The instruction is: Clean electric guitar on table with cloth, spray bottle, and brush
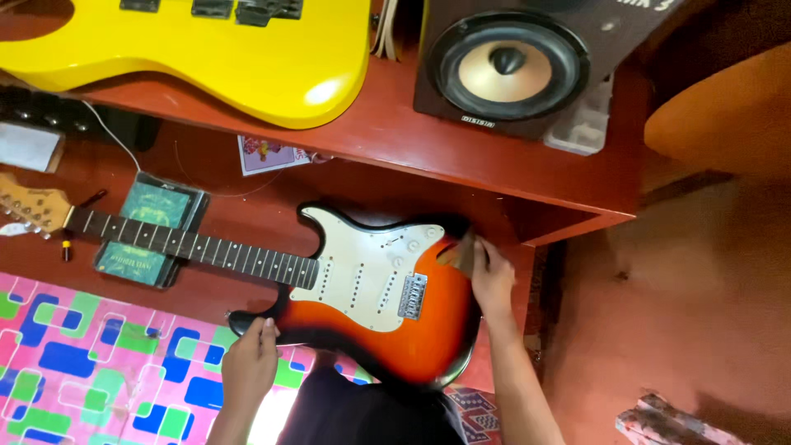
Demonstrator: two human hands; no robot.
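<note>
A sunburst electric guitar [412, 317] with a white pickguard lies flat on the red floor, its dark neck [189, 245] running left to a pale headstock [29, 210]. My left hand [250, 363] grips the lower horn of the body. My right hand [492, 276] rests on the body's far right edge and holds a small brownish cloth [460, 251] against it. My dark-clothed lap [362, 408] is just below the guitar.
A yellow guitar body [247, 58] and a dark speaker with a tan cone [507, 70] sit on a red wooden shelf [461, 161]. Green-covered cases [152, 227] lie under the neck. A bright patterned mat [82, 363] is at lower left.
</note>
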